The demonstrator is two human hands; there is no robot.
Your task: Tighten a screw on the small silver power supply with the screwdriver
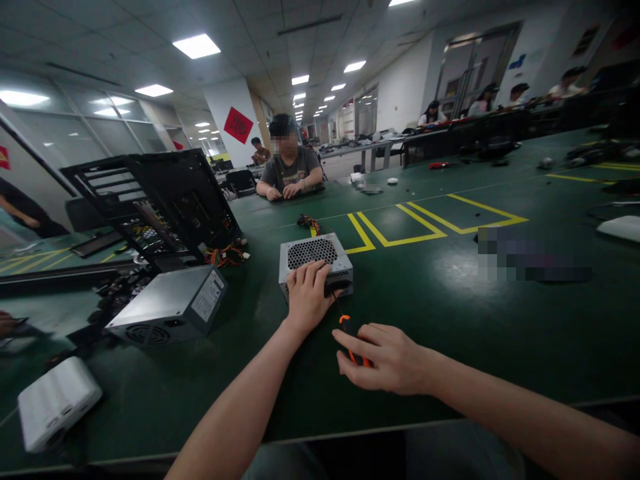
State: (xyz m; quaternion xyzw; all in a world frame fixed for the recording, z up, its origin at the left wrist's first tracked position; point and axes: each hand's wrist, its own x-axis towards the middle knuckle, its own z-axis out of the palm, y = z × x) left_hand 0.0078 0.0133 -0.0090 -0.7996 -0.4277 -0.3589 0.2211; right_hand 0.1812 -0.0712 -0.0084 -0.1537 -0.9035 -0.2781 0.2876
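A silver power supply [316,256] with a honeycomb grille on top sits on the green table. My left hand [309,293] rests on its top and near side, fingers bent over the edge and pressed on the casing. My right hand [383,357] is wrapped round the handle of an orange and black screwdriver [356,340], just in front of the unit. The screwdriver's thin shaft points up and left at the unit's near face, beside my left thumb. Its tip is too small to make out. A dark part [338,287] shows on that face. Cables [314,227] come out behind the unit.
To the left are a second power supply [167,303], an open black computer case [170,200] with loose cables, and a white box [59,403]. A person [291,167] sits across the table [420,320]. Yellow tape lines mark its surface; a blurred item lies right.
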